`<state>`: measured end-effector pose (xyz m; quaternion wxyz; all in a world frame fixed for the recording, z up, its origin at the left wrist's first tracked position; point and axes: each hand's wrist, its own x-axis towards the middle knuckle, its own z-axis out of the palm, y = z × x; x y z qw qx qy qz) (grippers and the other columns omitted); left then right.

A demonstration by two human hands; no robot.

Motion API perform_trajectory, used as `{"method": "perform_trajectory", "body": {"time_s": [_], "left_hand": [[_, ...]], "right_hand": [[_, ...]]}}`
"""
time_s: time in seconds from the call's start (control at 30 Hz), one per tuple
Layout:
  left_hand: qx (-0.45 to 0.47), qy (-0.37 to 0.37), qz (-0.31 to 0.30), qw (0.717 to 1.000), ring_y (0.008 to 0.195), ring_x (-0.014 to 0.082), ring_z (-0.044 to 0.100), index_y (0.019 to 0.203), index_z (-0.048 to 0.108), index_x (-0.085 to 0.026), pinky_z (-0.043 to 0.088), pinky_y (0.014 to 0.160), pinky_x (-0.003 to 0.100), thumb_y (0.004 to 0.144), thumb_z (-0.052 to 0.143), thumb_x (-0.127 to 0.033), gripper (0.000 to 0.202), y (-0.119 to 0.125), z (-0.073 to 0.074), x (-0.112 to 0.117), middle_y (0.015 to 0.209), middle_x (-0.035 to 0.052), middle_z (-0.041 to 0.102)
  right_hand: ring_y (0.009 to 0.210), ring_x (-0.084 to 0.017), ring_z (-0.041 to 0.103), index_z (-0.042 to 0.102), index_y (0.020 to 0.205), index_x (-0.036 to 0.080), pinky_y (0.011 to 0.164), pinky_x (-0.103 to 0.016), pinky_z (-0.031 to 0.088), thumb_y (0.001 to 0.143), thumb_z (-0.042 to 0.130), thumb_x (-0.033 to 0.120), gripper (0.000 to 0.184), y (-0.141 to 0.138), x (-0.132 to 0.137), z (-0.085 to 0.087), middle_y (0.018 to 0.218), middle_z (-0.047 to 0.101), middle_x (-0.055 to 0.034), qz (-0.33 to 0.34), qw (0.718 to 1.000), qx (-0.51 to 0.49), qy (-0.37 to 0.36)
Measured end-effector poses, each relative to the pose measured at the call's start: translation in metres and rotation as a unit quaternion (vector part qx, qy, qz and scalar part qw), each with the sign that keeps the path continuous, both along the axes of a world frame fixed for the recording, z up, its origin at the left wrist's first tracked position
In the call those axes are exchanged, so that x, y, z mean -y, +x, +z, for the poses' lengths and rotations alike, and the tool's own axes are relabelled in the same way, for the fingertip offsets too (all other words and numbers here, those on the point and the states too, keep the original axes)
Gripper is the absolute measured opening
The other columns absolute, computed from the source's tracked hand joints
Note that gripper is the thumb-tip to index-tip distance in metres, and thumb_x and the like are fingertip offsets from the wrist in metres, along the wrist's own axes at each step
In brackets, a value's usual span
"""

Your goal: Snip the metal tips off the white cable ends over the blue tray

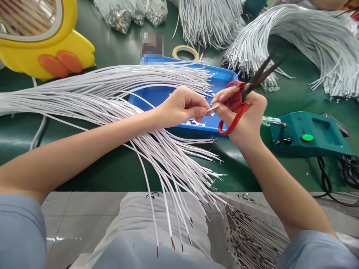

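Over the blue tray (179, 130), my left hand (183, 106) pinches a white cable (212, 108) close to its end. My right hand (246, 116) has the red-handled scissors (237, 112) hooked in it, blades pointing up and away to the right. Its thumb and forefinger meet at the tip of that cable. Beneath my left forearm a bundle of white cables (165, 160) fans toward the table's front edge, with stripped ends showing thin coloured wires. Another bunch of white cables (168, 74) lies across the tray, and small white scraps rest in it.
A green machine with a bright green button (307, 138) stands at the right. A roll of tape (185, 53), bags of small metal parts (120, 16) and large cable bundles (303, 26) lie behind. A yellow duck-shaped fan or heater (30, 52) is at the left. More cables (255, 235) sit below the table.
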<state>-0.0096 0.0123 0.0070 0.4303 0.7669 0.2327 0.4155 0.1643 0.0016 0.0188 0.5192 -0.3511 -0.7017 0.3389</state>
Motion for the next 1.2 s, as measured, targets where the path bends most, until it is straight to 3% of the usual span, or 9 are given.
{"method": "perform_trajectory", "body": {"time_s": [0.13, 0.47, 0.73, 0.9, 1.2], "left_hand": [[0.007, 0.02, 0.065, 0.998, 0.057, 0.0048, 0.051, 0.067, 0.063, -0.01, 0.041, 0.052, 0.018, 0.072, 0.066, -0.012, 0.006, 0.002, 0.0, -0.001, 0.064, 0.0014, 0.062], [-0.022, -0.001, 0.143, 0.989, 0.052, 0.0056, 0.045, 0.065, 0.063, -0.013, 0.039, 0.047, 0.021, 0.067, 0.073, -0.02, 0.013, 0.0, -0.001, -0.002, 0.061, 0.0018, 0.062], [-0.034, 0.02, 0.193, 0.98, 0.051, 0.006, 0.044, 0.061, 0.061, -0.015, 0.037, 0.048, 0.024, 0.063, 0.077, -0.025, 0.019, 0.001, -0.004, -0.004, 0.056, -0.0007, 0.06], [-0.01, 0.006, 0.17, 0.985, 0.05, 0.0057, 0.045, 0.062, 0.064, -0.013, 0.037, 0.048, 0.023, 0.064, 0.077, -0.023, 0.017, 0.001, -0.002, -0.003, 0.058, 0.0012, 0.063], [-0.003, 0.006, 0.097, 0.995, 0.051, 0.005, 0.05, 0.067, 0.065, -0.011, 0.04, 0.049, 0.019, 0.077, 0.063, -0.016, 0.011, 0.0, 0.003, 0.0, 0.058, 0.0012, 0.063]], "right_hand": [[0.069, -0.011, 0.059, 0.061, 0.073, 0.021, 0.068, -0.029, 0.048, 0.074, 0.06, 0.009, 0.012, -0.003, 0.002, -0.002, 0.073, 0.064, 0.0031, -0.087, 0.995, -0.034, 0.038], [0.067, -0.013, 0.059, 0.063, 0.076, 0.025, 0.064, -0.031, 0.048, 0.08, 0.06, 0.013, 0.013, -0.005, 0.016, 0.005, 0.077, 0.066, 0.0019, -0.057, 0.998, 0.016, 0.001], [0.071, -0.012, 0.059, 0.06, 0.075, 0.021, 0.067, -0.031, 0.049, 0.073, 0.068, 0.013, 0.011, -0.008, 0.014, 0.001, 0.076, 0.063, 0.0014, -0.059, 0.998, 0.033, 0.015], [0.071, -0.012, 0.059, 0.059, 0.074, 0.022, 0.068, -0.031, 0.048, 0.073, 0.066, 0.011, 0.012, -0.008, 0.012, 0.0, 0.075, 0.062, 0.0018, -0.071, 0.997, 0.023, 0.028], [0.066, -0.011, 0.057, 0.062, 0.074, 0.02, 0.064, -0.03, 0.045, 0.072, 0.065, 0.008, 0.012, -0.002, 0.002, -0.004, 0.073, 0.062, 0.0013, -0.087, 0.995, -0.002, 0.041]]}}
